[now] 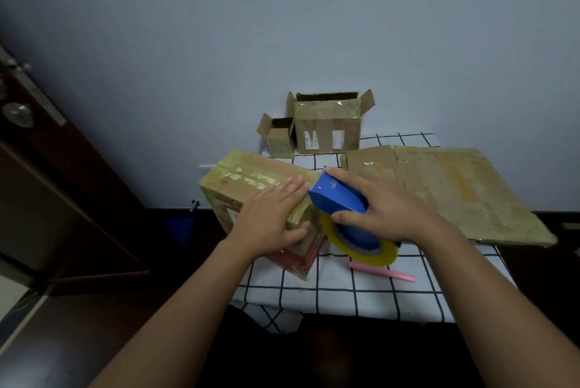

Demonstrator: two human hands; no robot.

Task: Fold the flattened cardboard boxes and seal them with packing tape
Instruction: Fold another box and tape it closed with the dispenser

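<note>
A pale wall [282,26] backed a worktop [345,290] under a white black-gridded cloth, with a dark door [47,183] at far left. The left hand [270,218] lay flat, fingers straight, on the folded cardboard box [251,180] at the worktop's left edge. Behind stood a small open box [279,139] and a larger open box [329,127]. The right hand [383,202] gripped a blue tape dispenser [339,196], its nose at the box top. A pink utility knife [383,271] lay near. Flattened cardboard [455,193] covered the right.
</note>
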